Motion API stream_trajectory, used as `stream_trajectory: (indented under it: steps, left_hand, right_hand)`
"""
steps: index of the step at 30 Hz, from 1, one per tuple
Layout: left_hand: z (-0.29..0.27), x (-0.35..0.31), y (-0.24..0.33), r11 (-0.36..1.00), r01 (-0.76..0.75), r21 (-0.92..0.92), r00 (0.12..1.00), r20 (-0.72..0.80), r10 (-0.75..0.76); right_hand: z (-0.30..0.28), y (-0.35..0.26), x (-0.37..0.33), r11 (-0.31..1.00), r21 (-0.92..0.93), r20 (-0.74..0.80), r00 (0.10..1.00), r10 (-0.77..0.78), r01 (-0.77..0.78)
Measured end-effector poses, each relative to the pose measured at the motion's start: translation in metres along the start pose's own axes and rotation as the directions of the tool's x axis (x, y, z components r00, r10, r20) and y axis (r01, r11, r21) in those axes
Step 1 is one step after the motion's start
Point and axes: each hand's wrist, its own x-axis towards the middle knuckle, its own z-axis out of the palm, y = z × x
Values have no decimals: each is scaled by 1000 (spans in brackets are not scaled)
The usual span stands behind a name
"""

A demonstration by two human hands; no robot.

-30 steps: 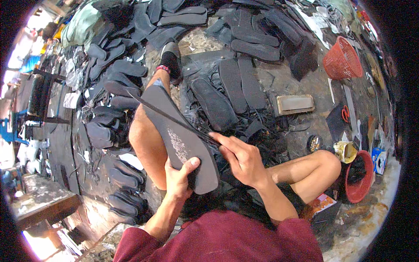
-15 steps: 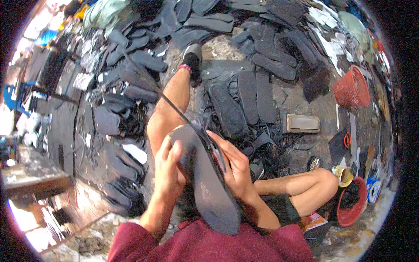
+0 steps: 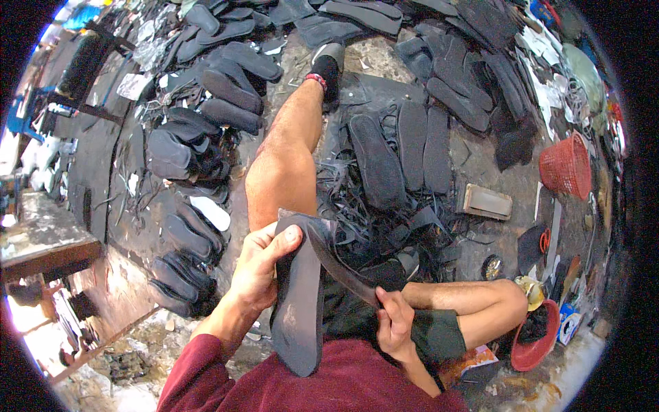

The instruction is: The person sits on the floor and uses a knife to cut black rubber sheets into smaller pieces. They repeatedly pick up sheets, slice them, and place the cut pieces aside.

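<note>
Over my lap, a dark grey shoe sole is gripped near its upper end by my left hand, thumb on its face and fingers behind. A dark, narrow strip curves away from the top of the sole to my right hand. The right fingers are closed on the strip's lower end. Where the strip meets the sole, I cannot make out whether it is joined or only touching. Whether anything else is in the right hand is hidden.
Black soles and thin offcuts lie on the floor ahead. Stacked soles stand on the left. At the right are a red basket, a tan block, orange-handled scissors and a red bowl. A wooden bench stands at left.
My right hand has moved from the sole's right edge down and away, drawing the strip into a curve. The sole has turned more upright. The long strip end reaching up-left no longer shows there.
</note>
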Motion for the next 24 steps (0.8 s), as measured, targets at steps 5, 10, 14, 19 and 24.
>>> stream_trajectory:
  steps: [5, 10, 14, 19, 24]
  left_hand:
    - [-2, 3, 8, 997, -42, 64, 999, 33, 40]
    - [0, 6, 16, 983, 11, 181, 997, 72, -25]
    - [11, 7, 21, 953, 26, 303, 990, 126, -67]
    - [23, 6, 24, 893, 102, 439, 975, 132, -176]
    - [-26, 24, 8, 891, 242, 385, 691, 576, -437]
  right_hand:
    - [-32, -3, 77, 988, -81, 136, 984, -116, 128]
    - [-80, -28, 153, 969, -103, 453, 878, -154, 223]
    - [-81, -55, 206, 977, -92, 603, 792, -100, 193]
    - [-73, -76, 267, 953, -131, 913, 408, 8, 274]
    - [-97, -53, 272, 990, 112, 910, 409, -65, -91]
